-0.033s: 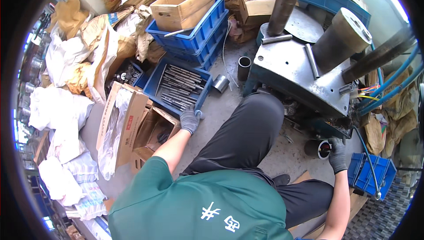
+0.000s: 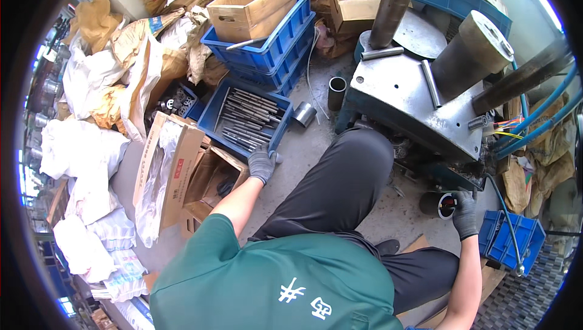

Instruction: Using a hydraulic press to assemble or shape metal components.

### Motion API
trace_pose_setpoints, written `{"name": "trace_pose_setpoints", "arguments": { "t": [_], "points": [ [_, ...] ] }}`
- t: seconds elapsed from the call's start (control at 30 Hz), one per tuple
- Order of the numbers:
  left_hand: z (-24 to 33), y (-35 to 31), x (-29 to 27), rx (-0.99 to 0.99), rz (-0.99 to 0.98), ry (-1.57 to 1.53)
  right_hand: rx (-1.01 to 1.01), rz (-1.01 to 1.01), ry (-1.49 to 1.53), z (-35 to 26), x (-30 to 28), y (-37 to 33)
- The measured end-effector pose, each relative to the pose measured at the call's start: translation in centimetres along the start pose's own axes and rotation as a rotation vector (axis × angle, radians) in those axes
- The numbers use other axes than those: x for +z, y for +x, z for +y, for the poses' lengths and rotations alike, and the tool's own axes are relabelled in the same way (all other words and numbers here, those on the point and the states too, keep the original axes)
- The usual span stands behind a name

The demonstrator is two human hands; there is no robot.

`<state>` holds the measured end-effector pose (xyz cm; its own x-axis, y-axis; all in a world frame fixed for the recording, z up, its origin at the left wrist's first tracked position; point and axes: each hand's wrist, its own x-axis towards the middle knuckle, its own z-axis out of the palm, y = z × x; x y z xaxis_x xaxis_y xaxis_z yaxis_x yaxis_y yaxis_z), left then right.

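Observation:
My left hand (image 2: 262,165), in a grey glove, is closed beside the near corner of a blue crate (image 2: 280,132). A pale, rounded end sticks out past its fingers; the rest of that piece is hidden. Inside the crate lie several metal rods (image 2: 249,111). My right hand (image 2: 465,216), gloved in dark grey, is at the rim of a short metal cylinder (image 2: 430,204) on the floor by the machine. Something red and dark shows in the cylinder's mouth. Its fingers are partly hidden, and I cannot tell whether they grip anything.
A machine with a steel plate (image 2: 413,96) and thick columns stands ahead right; two loose rods lie on the plate. Stacked blue crates (image 2: 267,56) carry a wooden box (image 2: 252,14). An open carton (image 2: 206,184) sits by my left arm. Blue bins (image 2: 512,240) stand at right.

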<state>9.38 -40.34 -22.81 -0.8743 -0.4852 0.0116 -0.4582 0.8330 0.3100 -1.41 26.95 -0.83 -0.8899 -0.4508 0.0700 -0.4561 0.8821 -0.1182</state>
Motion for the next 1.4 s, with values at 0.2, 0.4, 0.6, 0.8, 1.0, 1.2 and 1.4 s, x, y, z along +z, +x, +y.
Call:
{"name": "trace_pose_setpoints", "arguments": {
  "t": [0.2, 0.4, 0.6, 0.8, 1.0, 1.2, 1.4],
  "points": [
    [-5.7, 5.9, 3.6, -0.127, -0.122, -0.115, -0.006, -0.084, 0.123, 0.6, 0.4, -0.2],
    [-6.1, 10.3, 3.3, -0.080, -0.551, 0.179, 0.324, -0.128, 0.460, 9.8, 6.8, -7.5],
    [-6.7, 10.0, 2.1, 0.003, -0.832, 0.417, 1.071, -0.457, 0.868, 5.1, 2.0, -6.5],
    [-5.5, 9.4, 1.4, -0.028, -0.732, 0.469, 1.075, -0.506, 0.871, 5.8, 2.1, -7.0],
    [-6.1, 10.2, 2.0, -0.081, -0.811, 0.493, 1.086, -0.480, 0.924, 5.7, 1.9, -7.0],
    [-8.2, 11.4, 3.9, -0.020, -1.035, 0.567, 1.034, -0.503, 0.896, 3.7, 0.1, -6.8],
    [-9.9, 11.6, 3.8, 0.037, -1.014, 0.666, 1.009, -0.493, 0.866, 3.8, 0.6, -6.6]
  ]
}}
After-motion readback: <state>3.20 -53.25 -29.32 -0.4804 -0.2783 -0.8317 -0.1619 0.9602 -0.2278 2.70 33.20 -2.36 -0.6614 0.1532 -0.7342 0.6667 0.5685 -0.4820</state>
